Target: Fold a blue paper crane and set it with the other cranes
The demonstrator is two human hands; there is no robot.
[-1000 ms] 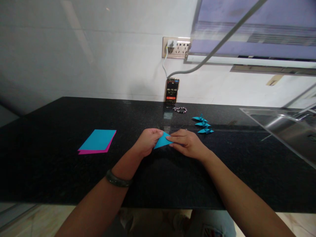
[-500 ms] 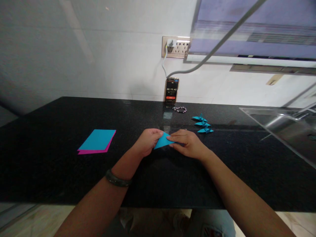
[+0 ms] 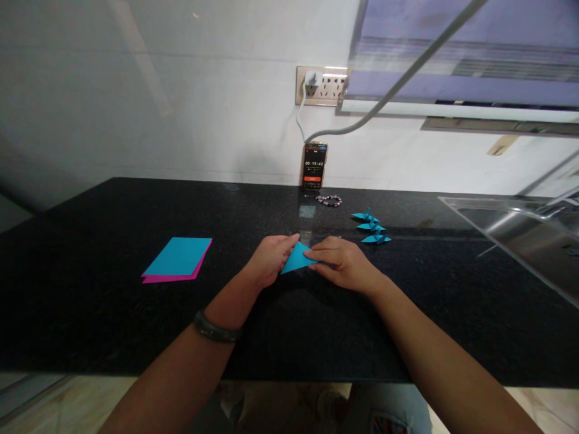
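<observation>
- Our left hand (image 3: 270,258) pinched the left edge of a blue paper triangle (image 3: 296,258), thumb on top and fingers curled under it.
- Our right hand (image 3: 344,263) pressed the triangle's right tip, with the forefinger laid flat along the fold and the other fingers tucked in.
- The triangle lay low over the black counter (image 3: 113,313), right between the two hands; we could not tell whether it rested on the stone or hung just above it.
- We judged this an early fold: the sheet was already doubled into a triangle, and the crease was being set.
- The next move, as we read it, called for a firm run of the fingertip along the folded edge, with the corners kept matched so the layers did not slip.
- Well to the left of our left hand lay a stack of flat sheets (image 3: 178,259), blue on top and pink under it.
- Just beyond our right hand, a little to its right, stood three folded blue cranes (image 3: 371,228), close together.
- Farther beyond both hands, a phone (image 3: 315,165) leaned against the wall with a running timer on its screen, and a bead bracelet (image 3: 329,201) lay just in front of it.
- Far to the right of our right hand sat a steel sink (image 3: 520,229).
</observation>
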